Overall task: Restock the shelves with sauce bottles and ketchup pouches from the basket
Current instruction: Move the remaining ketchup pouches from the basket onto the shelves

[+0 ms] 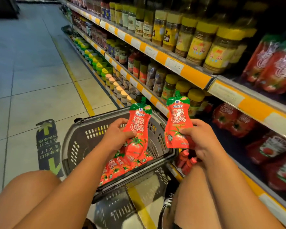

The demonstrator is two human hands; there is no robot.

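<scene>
We face the shelves [196, 75] on our right, the grey basket [82, 129] on the floor between our knees with ketchup pouches [116, 169] lying inside. Our left hand [117, 134] grips one pouch [138, 129] by its lower left edge, upright above the basket. Our right hand [198, 138] pinches a second pouch [177, 123] at its lower right corner, just beside the lower shelf.

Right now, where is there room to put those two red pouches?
Free: the dark gap on the shelf between the yellow-lidded jars and the red pouches. Also bare floor tiles left of the basket. Crowded: the upper shelves and the basket's bottom.
</scene>
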